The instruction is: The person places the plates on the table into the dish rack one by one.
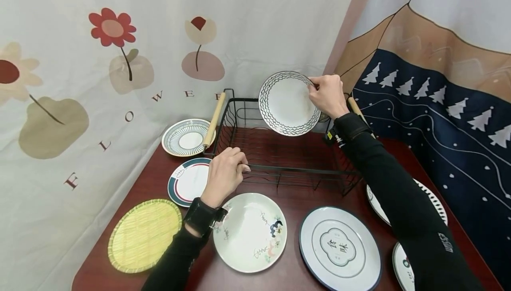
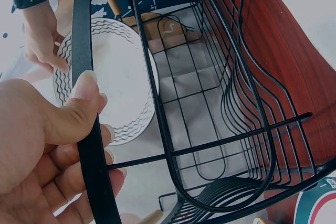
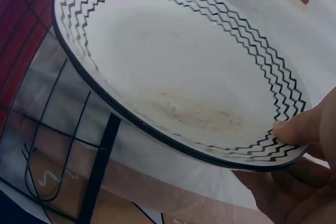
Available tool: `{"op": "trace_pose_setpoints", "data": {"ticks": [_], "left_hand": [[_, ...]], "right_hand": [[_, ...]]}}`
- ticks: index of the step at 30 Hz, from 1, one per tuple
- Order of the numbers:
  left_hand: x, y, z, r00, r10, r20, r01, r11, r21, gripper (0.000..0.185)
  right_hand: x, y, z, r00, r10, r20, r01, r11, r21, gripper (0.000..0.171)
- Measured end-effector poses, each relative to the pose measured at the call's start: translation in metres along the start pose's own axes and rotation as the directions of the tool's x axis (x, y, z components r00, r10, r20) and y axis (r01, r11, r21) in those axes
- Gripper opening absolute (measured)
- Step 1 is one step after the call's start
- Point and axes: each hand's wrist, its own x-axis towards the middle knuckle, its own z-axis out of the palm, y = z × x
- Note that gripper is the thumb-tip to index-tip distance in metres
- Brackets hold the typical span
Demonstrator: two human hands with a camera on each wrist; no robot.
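A white plate with black zigzag lines round its rim (image 1: 288,104) is held up over the back of a black wire dish rack (image 1: 287,170). My right hand (image 1: 328,96) pinches the plate's right edge, thumb on the face and fingers behind, as the right wrist view shows. A faint brownish smudge marks the face of the zigzag plate (image 3: 194,116). My left hand (image 1: 226,171) grips the rack's front rail near its left corner. From the left wrist view, the thumb lies over the flat black rail (image 2: 86,40) and the fingers curl round beneath it.
Left of the rack lie a line-patterned plate (image 1: 188,138), a teal-rimmed plate (image 1: 193,182) and a yellow woven tray (image 1: 144,236). In front are a flowered plate (image 1: 249,233) and a blue-rimmed plate (image 1: 340,246). Two more plates lie partly under my right arm. Wooden handles (image 1: 215,118) top the rack's sides.
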Motion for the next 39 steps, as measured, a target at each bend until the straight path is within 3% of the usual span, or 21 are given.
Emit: {"op": "trace_pose_setpoints", "data": {"ticks": [17, 39], "left_hand": [[0.001, 0.001, 0.000, 1.000, -0.008, 0.014, 0.008, 1.000, 0.001, 0.016], [0.001, 0.005, 0.000, 1.000, -0.019, 0.003, 0.019, 1.000, -0.006, 0.018]], "right_hand": [[0.018, -0.003, 0.030, 0.975, -0.223, 0.013, 0.223, 0.973, -0.053, 0.031], [0.032, -0.005, 0.079, 0.934, -0.358, 0.016, 0.358, 0.932, -0.063, 0.031]]}}
